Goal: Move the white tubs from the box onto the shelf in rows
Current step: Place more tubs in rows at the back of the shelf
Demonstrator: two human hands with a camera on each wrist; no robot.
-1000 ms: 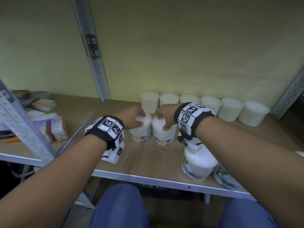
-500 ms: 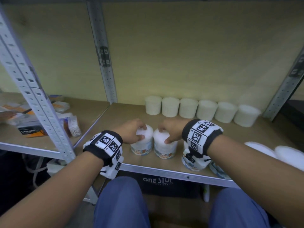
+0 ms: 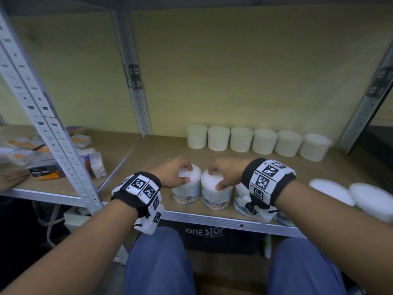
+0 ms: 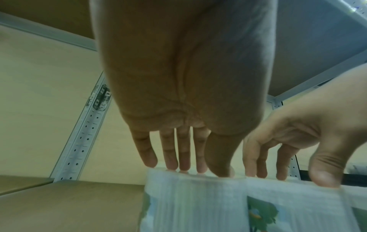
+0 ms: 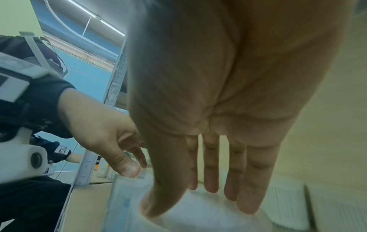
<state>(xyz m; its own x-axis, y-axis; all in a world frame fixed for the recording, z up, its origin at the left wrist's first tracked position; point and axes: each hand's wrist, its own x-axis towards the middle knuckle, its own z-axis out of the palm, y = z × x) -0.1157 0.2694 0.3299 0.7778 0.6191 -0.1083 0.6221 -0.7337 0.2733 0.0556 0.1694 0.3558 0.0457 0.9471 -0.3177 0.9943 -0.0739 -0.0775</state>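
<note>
Two white tubs with picture labels stand side by side near the front edge of the wooden shelf (image 3: 148, 162). My left hand (image 3: 188, 173) grips the left tub (image 3: 187, 190) from above, thumb on its near side and fingers over the lid. My right hand (image 3: 215, 178) grips the right tub (image 3: 217, 198) the same way. In the left wrist view my fingertips (image 4: 184, 166) touch the tub's top (image 4: 190, 204). The right wrist view shows my thumb and fingers spread over the lid (image 5: 198, 218). A row of several white tubs (image 3: 263, 141) lines the back wall.
A third labelled tub (image 3: 239, 199) stands behind my right wrist, and two more tubs (image 3: 331, 191) sit at the right. Metal uprights (image 3: 53, 133) divide off a left bay with packets and a Charcoal box (image 3: 45, 172). Another person's hand (image 3: 12, 179) rests there.
The view has pulled back and risen. Both hands keep hold of the two tubs, which now stand nearer the shelf's front edge, beside the third tub.
</note>
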